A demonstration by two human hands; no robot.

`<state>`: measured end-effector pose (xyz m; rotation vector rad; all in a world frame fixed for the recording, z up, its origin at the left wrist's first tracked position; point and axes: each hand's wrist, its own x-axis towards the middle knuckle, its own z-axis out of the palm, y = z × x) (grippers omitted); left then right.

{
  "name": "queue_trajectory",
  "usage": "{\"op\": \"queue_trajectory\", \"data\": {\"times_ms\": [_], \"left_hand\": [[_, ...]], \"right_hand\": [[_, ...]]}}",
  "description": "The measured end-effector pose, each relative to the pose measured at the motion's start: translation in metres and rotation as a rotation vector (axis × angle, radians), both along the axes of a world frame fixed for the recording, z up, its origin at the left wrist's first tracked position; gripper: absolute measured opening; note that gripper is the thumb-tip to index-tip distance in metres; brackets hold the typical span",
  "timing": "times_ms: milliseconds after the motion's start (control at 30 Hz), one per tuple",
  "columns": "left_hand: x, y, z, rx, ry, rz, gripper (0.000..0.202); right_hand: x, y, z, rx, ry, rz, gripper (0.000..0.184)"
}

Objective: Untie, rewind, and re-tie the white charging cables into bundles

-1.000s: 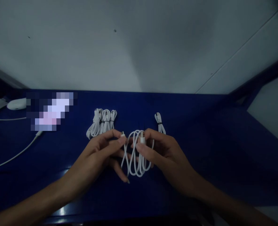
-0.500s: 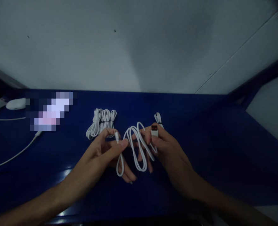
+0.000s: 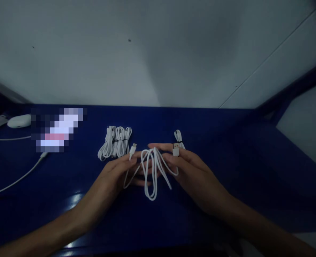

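Two tight pinches: left grip (image 3: pixel 115 175), right grip (image 3: pixel 194 169), one white cable (image 3: pixel 154 154).

Worktop (image 3: pixel 240 157) blue, glossy, glare at near left. Left of centre: white cable cluster (image 3: pixel 110 141), bundles side by side, black ties. Right of centre, well apart: lone bundle (image 3: pixel 178 136), black tie, near end hidden. Far left: pixelated item (image 3: pixel 59 130), cord (image 3: pixel 19 184) running to its near end; white rounded item (image 3: pixel 19 121) just beside; second cord (image 3: pixel 8 138), partly masked by pixelation.
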<state>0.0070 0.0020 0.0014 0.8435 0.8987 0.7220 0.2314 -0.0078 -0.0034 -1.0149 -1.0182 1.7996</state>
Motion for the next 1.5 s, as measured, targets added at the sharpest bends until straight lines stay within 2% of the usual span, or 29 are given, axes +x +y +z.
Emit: {"op": "queue_trajectory", "data": {"times_ms": [100,233,400,533,600,700,867,1000,1067,1167,1267,1500], "left_hand": [[0.001,-0.002,0.0,-0.039,-0.119,-0.006,0.042],[-0.001,-0.004,0.0,-0.147,-0.254,-0.079,0.048],[-0.002,-0.004,0.004,-0.221,-0.378,-0.171,0.059],[0.0,-0.003,0.004,-0.189,-0.396,-0.126,0.047],[0.0,-0.002,0.001,-0.15,-0.351,-0.077,0.039],[-0.004,0.0,-0.004,-0.106,-0.256,-0.011,0.03],[-0.007,0.002,-0.009,-0.099,-0.163,0.036,0.026],[-0.006,0.005,-0.011,-0.075,-0.136,0.09,0.019],[-0.006,0.006,-0.013,-0.042,-0.11,0.108,0.018],[-0.004,0.008,-0.015,-0.007,-0.073,0.122,0.02],[0.0,0.009,-0.015,0.005,-0.062,0.154,0.022],[-0.004,0.009,-0.016,0.008,-0.05,0.17,0.022]], "right_hand": [[-0.001,-0.001,0.01,-0.061,0.002,-0.038,0.03],[-0.003,-0.001,0.022,-0.114,0.054,-0.055,0.024],[-0.004,0.006,0.027,-0.135,-0.001,-0.024,0.027],[-0.005,0.011,0.033,-0.042,-0.044,0.011,0.03],[-0.008,0.011,0.037,0.063,-0.162,-0.032,0.028],[-0.014,0.01,0.041,0.203,-0.299,-0.015,0.027],[-0.016,0.008,0.031,0.283,-0.432,-0.028,0.027],[-0.012,0.012,0.018,0.322,-0.51,-0.126,0.025],[-0.009,0.015,0.011,0.309,-0.473,-0.158,0.026],[-0.008,0.017,0.0,0.175,-0.348,-0.158,0.026],[-0.009,0.017,-0.009,0.103,-0.206,-0.184,0.025],[-0.006,0.019,-0.015,0.069,-0.067,-0.297,0.023]]}}
